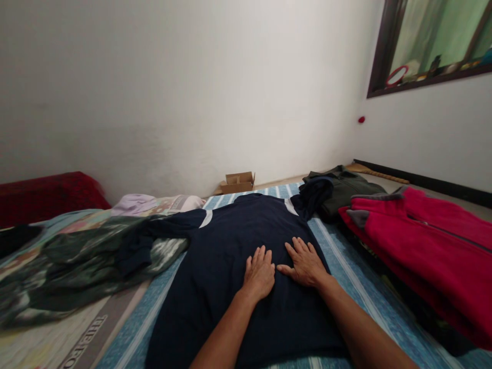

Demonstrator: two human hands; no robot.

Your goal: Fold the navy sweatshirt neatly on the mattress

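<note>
A navy long-sleeved shirt (219, 256) with white bands at the shoulders lies spread out on a blue striped sheet (346, 266). My left hand (260, 274) rests flat on the middle of the shirt, fingers stretched forward. Just to its right, my right hand (303, 262) also lies flat on the cloth, with its fingers spread and the thumb pointing left. Neither hand grips anything. The shirt's left sleeve reaches over a camouflage garment (73, 266), and its right sleeve is bunched near a dark green jacket (342, 189).
A red fleece jacket (434, 246) lies folded on a pile at the right. Against the far wall stands an open cardboard box (239, 183). A lilac cloth (134, 204) and a dark red covered thing (49, 197) are at the left. A window (438, 41) is upper right.
</note>
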